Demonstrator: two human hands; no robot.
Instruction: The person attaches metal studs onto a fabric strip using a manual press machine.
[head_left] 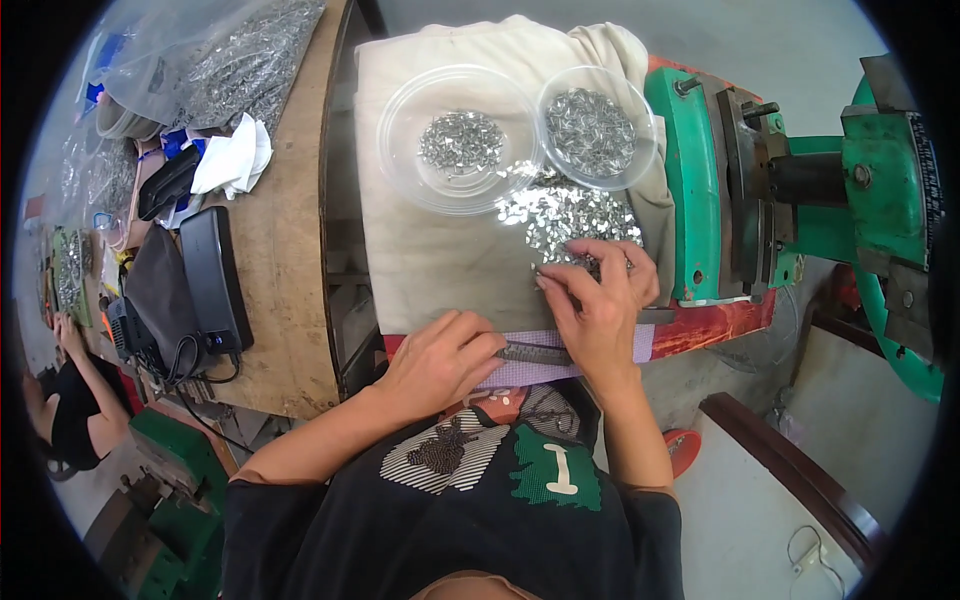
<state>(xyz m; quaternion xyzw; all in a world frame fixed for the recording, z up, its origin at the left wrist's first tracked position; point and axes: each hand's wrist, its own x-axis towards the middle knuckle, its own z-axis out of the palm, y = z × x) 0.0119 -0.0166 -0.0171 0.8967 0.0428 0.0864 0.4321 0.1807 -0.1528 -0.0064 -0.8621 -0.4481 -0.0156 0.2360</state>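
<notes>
My right hand [605,290] is at the near edge of a loose pile of small shiny metal pieces [575,218]. Its thumb and forefinger come together there, other fingers bent over the pile; anything in the pinch is too small to make out. Closer to my body, my left hand [445,355] is curled, its fingertips on the left end of a grey ruler-like strip [535,354] with fine marks. Beyond the pile stand two round clear plastic tubs: a wide one [400,190] with some metal bits inside, and a smaller one [648,160] fuller of similar pieces.
Beige cloth [420,270] covers the work surface. A green machine [697,200] stands close on the right. On the left, a wooden table [285,270] carries a black device [215,280], white tissue [235,160] and bagged metal parts [250,70]. Another person [85,410] works at far left.
</notes>
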